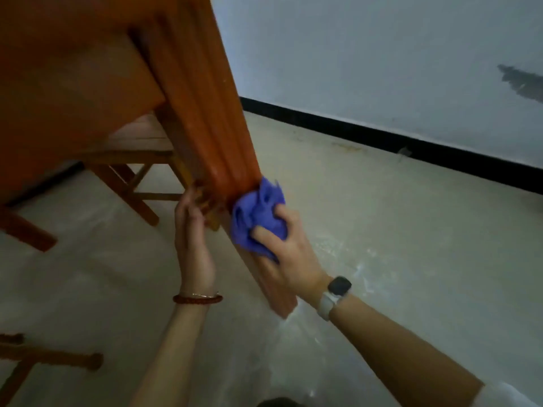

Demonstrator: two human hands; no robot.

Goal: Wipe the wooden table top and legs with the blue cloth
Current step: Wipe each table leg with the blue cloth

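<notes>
Two hands work at one leg of a reddish-brown wooden table (67, 92), seen from above and close by. At far left, low in the view, part of another wooden piece (44, 359) with a turned rail lies across the floor (382, 245), and above it a dark table foot (29, 230) rests on the pale concrete. Behind the table's apron stands a wooden chair (138, 171) with crossed rails, partly hidden under the table.

Next comes the left hand (192, 239), with a beaded bracelet (197, 298) at the wrist. Its fingers are fairly straight and reach up to touch the left side of the fluted table leg (202, 118); the fingertips are blurred, so whether they curl round anything is hard to say.

Just to its right, the leg runs down on a slant to the floor. The blue cloth (255, 218), bunched into a wad, is pressed against the lower part of this leg. The right hand (285, 257) holds it there, fingers and thumb curled into the wad. A watch (338, 289) with a dark face and pale strap sits on that wrist.

Farther right, the floor shows whitish smears. A black skirting band (382, 139) divides it from the grey-blue wall (382, 54), which bears a dark smudge (523, 83) at the right edge.
</notes>
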